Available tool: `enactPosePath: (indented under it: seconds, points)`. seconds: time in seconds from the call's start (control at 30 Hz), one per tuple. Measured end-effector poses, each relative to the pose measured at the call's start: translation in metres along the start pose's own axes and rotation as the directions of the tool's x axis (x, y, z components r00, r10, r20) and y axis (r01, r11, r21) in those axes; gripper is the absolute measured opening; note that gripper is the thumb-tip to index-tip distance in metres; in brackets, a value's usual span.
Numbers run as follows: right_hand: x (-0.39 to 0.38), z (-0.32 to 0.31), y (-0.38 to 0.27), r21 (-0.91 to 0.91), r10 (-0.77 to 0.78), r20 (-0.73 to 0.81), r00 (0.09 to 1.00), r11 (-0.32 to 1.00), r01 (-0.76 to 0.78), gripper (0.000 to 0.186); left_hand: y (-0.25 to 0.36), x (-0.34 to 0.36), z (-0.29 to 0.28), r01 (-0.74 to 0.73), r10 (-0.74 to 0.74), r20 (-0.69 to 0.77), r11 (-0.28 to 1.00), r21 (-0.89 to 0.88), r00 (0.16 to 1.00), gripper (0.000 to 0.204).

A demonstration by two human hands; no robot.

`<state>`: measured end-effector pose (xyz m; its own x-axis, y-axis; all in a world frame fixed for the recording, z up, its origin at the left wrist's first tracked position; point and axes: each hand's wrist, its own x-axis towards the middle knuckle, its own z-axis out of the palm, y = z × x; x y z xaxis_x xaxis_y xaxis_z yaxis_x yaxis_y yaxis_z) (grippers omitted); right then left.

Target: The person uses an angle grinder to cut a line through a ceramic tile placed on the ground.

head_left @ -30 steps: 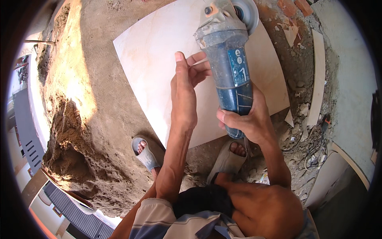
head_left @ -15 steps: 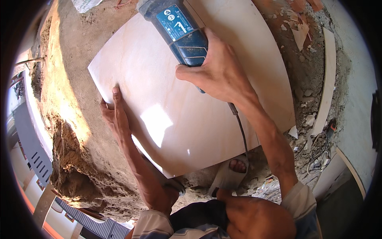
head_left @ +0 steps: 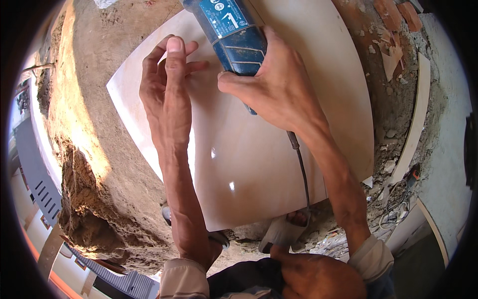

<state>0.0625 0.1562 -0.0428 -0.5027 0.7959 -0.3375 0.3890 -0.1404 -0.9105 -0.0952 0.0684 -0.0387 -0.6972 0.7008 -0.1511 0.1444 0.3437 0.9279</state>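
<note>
My right hand [head_left: 274, 84] is wrapped round the rear body of a blue corded power tool, by its shape an angle grinder [head_left: 239, 45]. Its working end lies beyond the top edge of the picture. Beneath it spreads a large, glossy cream tile [head_left: 239, 164] with a thin straight line near its top. A black cord [head_left: 302, 169] trails from the tool over the tile toward my foot. Left of the grinder, my left hand [head_left: 169, 79] hovers over the tile, fingers loosely bent and apart, holding nothing.
Bare soil [head_left: 94, 99] surrounds the tile, with a broken earth edge [head_left: 89, 204] at lower left. To the right lie a long narrow tile strip [head_left: 416, 119], brick pieces [head_left: 388, 15], rubble and a tangled cable [head_left: 396, 209]. My sandalled foot [head_left: 286, 229] touches the near edge area.
My left hand has let go of the tile's left edge and moved up and right, toward the grinder. My right hand still holds the grinder, which sits slightly higher in view.
</note>
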Motion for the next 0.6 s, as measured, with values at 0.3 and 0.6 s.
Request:
enactPosePath:
  seconds: [0.3,0.6]
  points:
    - [0.004,-0.004,0.005,-0.026,-0.003,-0.010,1.000,1.000,0.002,0.071,0.011,0.023,0.041,0.031,-0.026,0.133,0.999,-0.030,0.991,0.117]
    - [0.006,-0.012,-0.001,-0.026,0.065,0.018,0.998,0.998,-0.064,0.070,0.012,0.027,0.048,0.019,-0.017,0.124,1.000,-0.013,0.992,0.112]
